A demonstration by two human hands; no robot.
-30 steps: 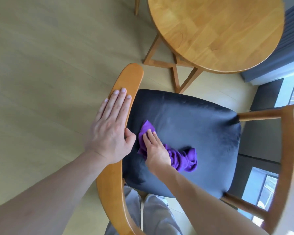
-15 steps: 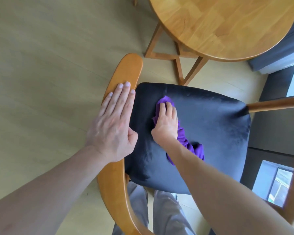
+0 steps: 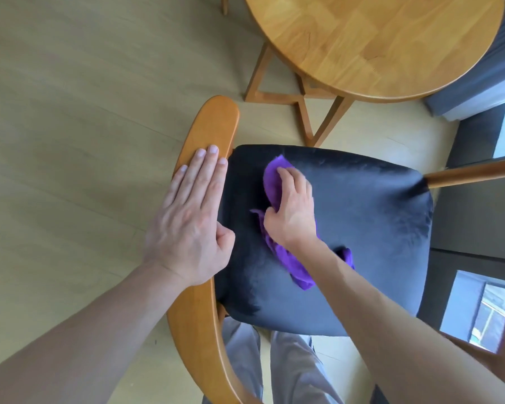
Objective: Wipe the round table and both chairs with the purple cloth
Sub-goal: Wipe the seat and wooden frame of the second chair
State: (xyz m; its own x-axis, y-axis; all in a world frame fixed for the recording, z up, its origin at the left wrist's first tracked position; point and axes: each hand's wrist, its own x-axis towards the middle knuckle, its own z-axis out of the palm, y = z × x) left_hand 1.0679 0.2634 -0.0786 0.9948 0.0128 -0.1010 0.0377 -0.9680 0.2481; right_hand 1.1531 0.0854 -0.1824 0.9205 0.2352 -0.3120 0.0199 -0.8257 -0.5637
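From the head view, my left hand [image 3: 190,225] lies flat, fingers straight, on the chair's wooden armrest [image 3: 213,126], while my right hand [image 3: 292,208] presses the cloth [image 3: 274,179] onto the left half of the black seat [image 3: 376,214], fingers curled over its front fold. The cloth runs lengthwise from my fingertips back under my wrist, toward me. I judge the unwiped seat lies to the right, nearest my right hand.
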